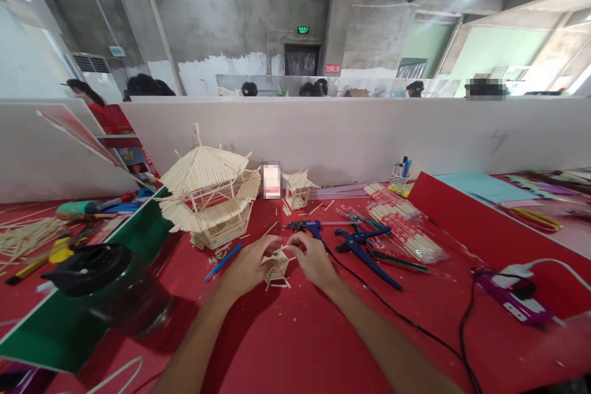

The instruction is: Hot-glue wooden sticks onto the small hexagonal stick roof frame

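Note:
A small web-like roof frame of thin wooden sticks (pixel 277 272) is between my hands, low over the red tabletop. My left hand (pixel 249 263) has its fingers curled on the frame's left and upper side. On the other side, the bent fingers of my right hand (pixel 314 258) pinch at a thin wooden stick by the frame's top; the fingertips partly hide it. Just behind my hands lies a blue glue gun (pixel 310 228). Left of them stands a large stick pavilion model (pixel 210 191), and farther back a small one (pixel 299 188).
A dark bottle (pixel 111 289) stands at left by a green divider (pixel 60 326). A blue pen-like tool (pixel 223 261) lies near my left hand. Blue cutters (pixel 364 252), bagged sticks (pixel 406 228) and a purple power strip (pixel 512 305) lie right. A cord crosses the table.

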The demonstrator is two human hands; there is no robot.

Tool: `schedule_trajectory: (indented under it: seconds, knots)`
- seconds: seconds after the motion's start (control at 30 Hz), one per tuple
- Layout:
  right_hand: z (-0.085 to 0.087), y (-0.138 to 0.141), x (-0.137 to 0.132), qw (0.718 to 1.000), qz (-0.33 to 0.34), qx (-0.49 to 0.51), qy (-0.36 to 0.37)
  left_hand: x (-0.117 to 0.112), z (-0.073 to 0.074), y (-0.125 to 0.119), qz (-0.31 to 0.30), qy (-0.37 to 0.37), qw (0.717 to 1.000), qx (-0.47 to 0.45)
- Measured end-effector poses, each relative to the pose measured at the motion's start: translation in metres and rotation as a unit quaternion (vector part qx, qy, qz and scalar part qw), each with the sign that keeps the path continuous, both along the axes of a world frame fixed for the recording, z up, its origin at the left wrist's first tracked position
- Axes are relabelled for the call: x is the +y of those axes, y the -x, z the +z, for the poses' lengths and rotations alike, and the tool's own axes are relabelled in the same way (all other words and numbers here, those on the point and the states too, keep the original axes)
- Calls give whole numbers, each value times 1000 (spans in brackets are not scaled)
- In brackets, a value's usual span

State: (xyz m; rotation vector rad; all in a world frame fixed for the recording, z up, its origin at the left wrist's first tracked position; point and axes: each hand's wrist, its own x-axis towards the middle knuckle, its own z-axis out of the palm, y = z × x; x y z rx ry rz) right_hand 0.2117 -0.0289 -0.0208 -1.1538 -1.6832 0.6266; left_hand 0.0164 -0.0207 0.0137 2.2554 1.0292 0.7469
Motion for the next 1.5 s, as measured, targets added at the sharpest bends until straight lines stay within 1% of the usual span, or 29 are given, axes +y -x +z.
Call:
schedule_trajectory:
  seconds: [0.2,0.3,0.4,0.53,0.73,0.87,0.93,1.03,1.1,1.23,1.5]
  knots:
    - [0,-3,0,1000,-3,16,-5,-1,7,2,36,-30,999,23]
    - [-2,-1,-2,1000,-2,0,-7,-3,8,-1,44,-47,997,29]
    - [-1,0,-4,999,-1,-31,-27,-2,6,-2,44,-67,996,44]
    - [-1,0,-7,995,9,-93,-42,1,2,1,25,-63,995,79]
    - [-6,2,-6,978,41,-203,-19,3,-2,2,5,-43,991,129]
    - [-2,-1,-5,973,53,-225,-1,2,0,5,-20,-32,993,115]
    - [1,-5,-7,971,70,-230,4,3,-1,9,-38,-36,993,107]
    - [4,-10,-12,962,109,-250,11,5,-5,15,-76,-29,988,135]
    - [4,-12,-16,957,126,-262,17,7,-8,18,-87,-27,984,156]
    - [2,-11,-21,954,133,-269,15,10,-13,19,-60,-44,982,175]
    - [-4,-9,-17,955,117,-271,12,9,-15,16,-34,-50,981,184]
